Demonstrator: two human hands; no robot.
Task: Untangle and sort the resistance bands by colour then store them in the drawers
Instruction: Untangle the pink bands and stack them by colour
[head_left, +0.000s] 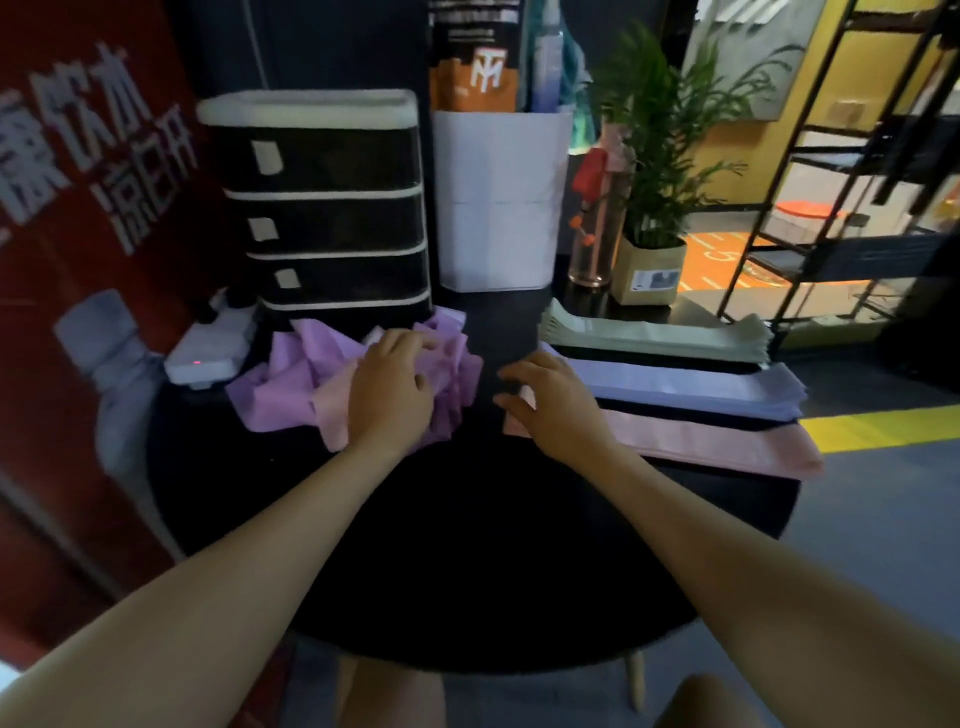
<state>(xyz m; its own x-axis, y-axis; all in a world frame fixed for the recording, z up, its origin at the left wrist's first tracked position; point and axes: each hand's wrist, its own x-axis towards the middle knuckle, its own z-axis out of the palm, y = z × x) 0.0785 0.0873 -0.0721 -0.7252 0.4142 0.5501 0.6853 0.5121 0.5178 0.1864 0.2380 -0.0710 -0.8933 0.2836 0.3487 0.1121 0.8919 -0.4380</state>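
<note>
A tangled heap of purple and pink resistance bands (291, 384) lies on the round black table (467, 561), in front of a black drawer unit (327, 208) with three shut drawers. My left hand (389, 389) rests on top of the heap, fingers loosely bent into the bands. To the right lie three flat sorted stacks: green bands (654, 335) at the back, lavender bands (691, 389) in the middle, pink bands (727, 441) nearest. My right hand (550, 400) lies with spread fingers on the left ends of the lavender and pink stacks.
A white bin (498, 197) stands behind the table's middle. A potted plant (649, 260) and a clear bottle (592, 234) stand at the back right. A white power strip (208, 348) sits left of the heap. A water bottle (119, 374) is at far left.
</note>
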